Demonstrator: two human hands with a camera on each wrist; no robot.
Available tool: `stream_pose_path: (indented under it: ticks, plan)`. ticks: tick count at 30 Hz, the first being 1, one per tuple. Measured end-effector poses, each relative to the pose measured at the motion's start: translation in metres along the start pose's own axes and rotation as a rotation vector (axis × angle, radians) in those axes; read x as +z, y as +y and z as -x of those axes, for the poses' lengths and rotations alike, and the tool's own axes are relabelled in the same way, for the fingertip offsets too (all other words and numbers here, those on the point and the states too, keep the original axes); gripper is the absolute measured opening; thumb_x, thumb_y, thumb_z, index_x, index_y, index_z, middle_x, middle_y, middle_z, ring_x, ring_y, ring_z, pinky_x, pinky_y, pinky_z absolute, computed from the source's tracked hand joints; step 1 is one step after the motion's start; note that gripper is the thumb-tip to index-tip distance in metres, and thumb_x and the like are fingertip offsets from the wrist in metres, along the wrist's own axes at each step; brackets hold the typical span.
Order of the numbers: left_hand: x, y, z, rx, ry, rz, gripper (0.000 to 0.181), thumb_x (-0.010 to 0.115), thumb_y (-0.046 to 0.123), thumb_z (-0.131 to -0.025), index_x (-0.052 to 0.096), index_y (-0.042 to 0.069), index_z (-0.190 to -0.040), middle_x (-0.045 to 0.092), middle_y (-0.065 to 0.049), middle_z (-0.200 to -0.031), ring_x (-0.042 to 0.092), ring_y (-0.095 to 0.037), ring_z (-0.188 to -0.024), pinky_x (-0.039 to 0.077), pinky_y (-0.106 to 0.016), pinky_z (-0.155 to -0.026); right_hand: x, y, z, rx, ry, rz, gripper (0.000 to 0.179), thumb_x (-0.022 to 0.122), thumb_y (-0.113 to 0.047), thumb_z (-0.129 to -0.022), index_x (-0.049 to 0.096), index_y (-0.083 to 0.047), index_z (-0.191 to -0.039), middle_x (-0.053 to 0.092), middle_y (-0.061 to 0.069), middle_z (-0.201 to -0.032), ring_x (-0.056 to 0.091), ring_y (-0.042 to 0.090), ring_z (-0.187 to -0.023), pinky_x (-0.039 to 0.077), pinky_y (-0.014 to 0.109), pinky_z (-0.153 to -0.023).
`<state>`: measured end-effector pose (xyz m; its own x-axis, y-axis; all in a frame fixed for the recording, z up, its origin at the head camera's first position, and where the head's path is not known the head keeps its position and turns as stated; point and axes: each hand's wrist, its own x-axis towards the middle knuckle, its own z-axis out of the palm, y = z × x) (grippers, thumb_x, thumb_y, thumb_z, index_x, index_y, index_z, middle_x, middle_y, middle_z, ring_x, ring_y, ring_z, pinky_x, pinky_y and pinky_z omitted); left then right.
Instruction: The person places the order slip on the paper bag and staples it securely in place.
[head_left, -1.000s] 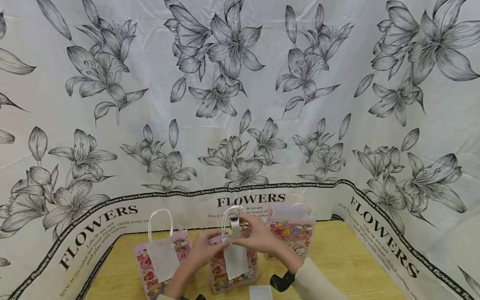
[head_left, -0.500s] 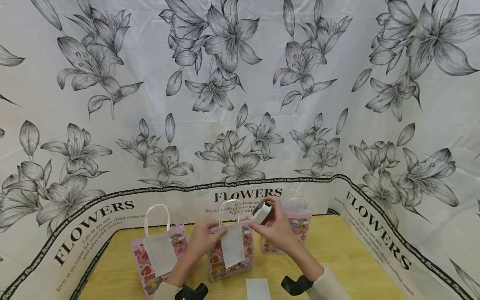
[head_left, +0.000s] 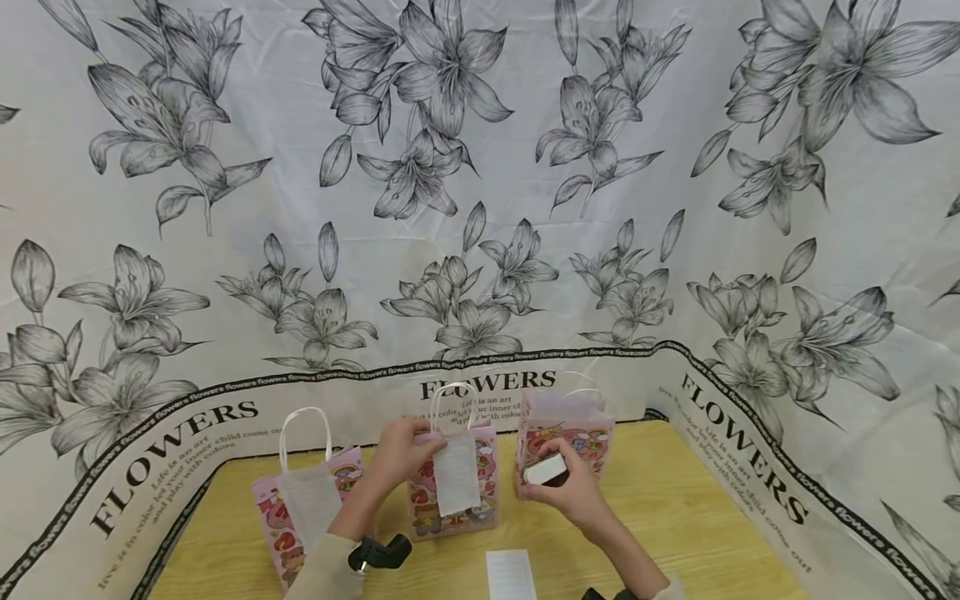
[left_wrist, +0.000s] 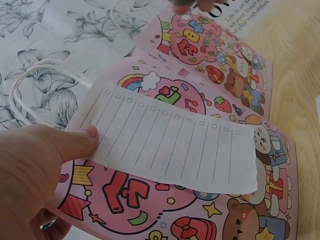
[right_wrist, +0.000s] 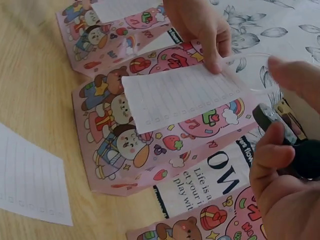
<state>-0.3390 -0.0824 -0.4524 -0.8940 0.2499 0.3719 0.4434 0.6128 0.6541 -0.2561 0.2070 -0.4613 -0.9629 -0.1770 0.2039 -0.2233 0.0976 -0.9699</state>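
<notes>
My left hand (head_left: 408, 454) pinches the top of a pink cartoon gift bag (head_left: 486, 479) in the middle, its thumb on a lined white paper slip (head_left: 456, 479) that hangs over the bag's front. Rows of small checkboxes show on that slip (left_wrist: 170, 145) in the left wrist view. Off to the right, my right hand (head_left: 577, 500) grips a small black-and-silver stapler-like tool (head_left: 545, 470), partly hidden by the fingers. In the head view this hand overlaps the front of the right gift bag (head_left: 596, 442), apart from the middle one.
Another pink gift bag (head_left: 272, 512) stands at the left, with its own white slip (head_left: 311, 500) in front. A loose paper slip (head_left: 510, 575) lies on the wooden table (head_left: 697, 525) near the front. Flower-printed cloth (head_left: 480, 167) hangs behind.
My right hand has moved right and away from the middle bag's top, carrying the tool with it. My left hand stays at the slip's upper left corner. The head view has shifted slightly.
</notes>
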Motion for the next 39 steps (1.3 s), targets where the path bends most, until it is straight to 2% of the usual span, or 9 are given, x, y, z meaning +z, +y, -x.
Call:
stream_pose_path:
  ticks: [4,8,12,15,18,21,25,30,39]
  plan:
    - [-0.002,0.004,0.002,-0.003,0.045,0.013,0.028,0.079,0.025,-0.083,0.071,0.008,-0.104,0.067,-0.007,-0.104,0.065,-0.022,-0.091,0.054,-0.038,-0.072,-0.009,0.013,0.01,0.068,-0.113,0.026,0.05,0.076,-0.007,-0.085,0.042,0.005,-0.12,0.048,0.02,-0.11,0.055,0.021,-0.081,0.051,0.03,-0.064]
    - [-0.008,0.009,0.01,0.026,0.131,0.048,0.036,0.08,0.02,-0.082,0.069,0.007,-0.114,0.063,-0.01,-0.117,0.061,-0.03,-0.107,0.052,-0.045,-0.084,-0.013,0.025,0.017,0.027,-0.127,0.15,0.031,0.075,-0.013,-0.086,0.057,0.0,-0.109,0.057,0.016,-0.104,0.058,0.019,-0.077,0.051,0.031,-0.061]
    - [-0.017,0.013,0.027,0.073,0.253,0.036,0.041,0.081,0.016,-0.082,0.067,0.01,-0.12,0.06,-0.007,-0.123,0.052,-0.032,-0.117,0.044,-0.053,-0.094,-0.018,0.036,0.024,-0.004,-0.117,0.321,0.028,0.079,-0.021,-0.083,0.066,-0.007,-0.104,0.063,0.01,-0.102,0.061,0.019,-0.082,0.053,0.031,-0.064]
    - [-0.024,0.016,0.039,0.157,0.32,0.034,0.033,0.079,0.013,-0.083,0.069,0.011,-0.115,0.063,-0.004,-0.118,0.055,-0.027,-0.113,0.045,-0.05,-0.093,-0.024,0.043,0.028,0.0,-0.093,0.452,0.032,0.081,-0.029,-0.08,0.07,-0.012,-0.105,0.065,0.006,-0.103,0.059,0.016,-0.081,0.051,0.029,-0.062]
    - [-0.029,0.019,0.051,0.228,0.338,0.058,0.023,0.078,0.008,-0.084,0.072,0.01,-0.106,0.067,-0.002,-0.109,0.06,-0.021,-0.103,0.05,-0.046,-0.083,-0.03,0.049,0.03,-0.004,-0.062,0.535,0.034,0.082,-0.031,-0.077,0.072,-0.016,-0.106,0.066,0.008,-0.108,0.059,0.016,-0.084,0.049,0.027,-0.061]
    - [-0.032,0.019,0.064,0.244,0.319,0.075,0.019,0.077,0.004,-0.083,0.074,0.011,-0.1,0.069,0.002,-0.1,0.062,-0.015,-0.094,0.051,-0.04,-0.074,-0.037,0.055,0.032,-0.021,-0.039,0.59,0.031,0.083,-0.032,-0.076,0.073,-0.017,-0.101,0.067,0.009,-0.108,0.059,0.014,-0.084,0.048,0.026,-0.06]
    - [-0.027,0.011,0.085,0.19,0.249,0.076,0.016,0.078,0.005,-0.082,0.075,0.014,-0.095,0.069,0.01,-0.094,0.062,-0.011,-0.088,0.051,-0.035,-0.071,-0.044,0.065,0.039,-0.033,-0.037,0.65,0.024,0.084,-0.031,-0.074,0.073,-0.018,-0.091,0.067,0.001,-0.096,0.058,0.009,-0.078,0.047,0.025,-0.061]
    - [-0.012,0.0,0.108,0.114,0.133,0.11,0.013,0.076,0.008,-0.085,0.075,0.017,-0.093,0.069,0.013,-0.091,0.061,-0.005,-0.082,0.051,-0.032,-0.068,-0.053,0.075,0.049,0.023,-0.061,0.681,0.024,0.084,-0.032,-0.075,0.072,-0.018,-0.09,0.065,-0.007,-0.092,0.058,0.007,-0.078,0.047,0.025,-0.063]
    - [0.014,-0.021,0.13,0.009,-0.068,0.18,0.005,0.069,0.022,-0.092,0.073,0.024,-0.094,0.067,0.014,-0.088,0.059,-0.003,-0.08,0.049,-0.028,-0.067,-0.062,0.086,0.057,0.064,-0.047,0.696,0.03,0.084,-0.035,-0.074,0.071,-0.016,-0.094,0.066,-0.007,-0.092,0.058,0.008,-0.079,0.047,0.025,-0.065]
